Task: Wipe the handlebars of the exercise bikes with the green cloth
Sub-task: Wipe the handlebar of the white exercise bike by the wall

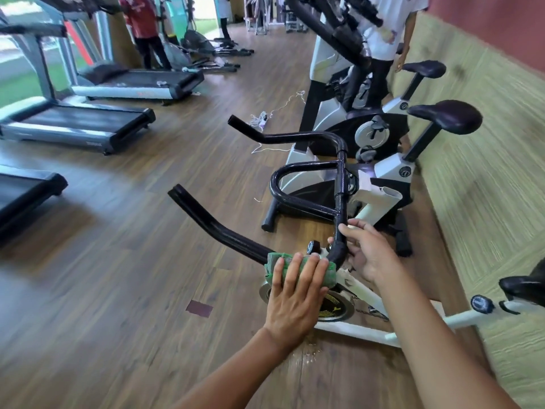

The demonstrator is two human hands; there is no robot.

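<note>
Under left grip [295, 293], fingers flat and pressing: green cloth [331, 272], draped over handlebar [224, 228]. Just beside, clamped round the bend: right grip [368, 255]. Probably soft, light, prone to bunching; best pressed flat against the rigid bar.

Gym interior, daylight on a wood-plank floor [132, 246]. Mid-floor, a white power strip [261, 118] with its cord trailing. Left of the strip, a row of treadmills [88, 125] before bright windows [14, 63]. Beyond the strip, a person in a red top [141, 22] beside dark machines [206, 45]. Right of the strip, a pale green textured wall [486, 178] under a reddish band [501, 25].
</note>
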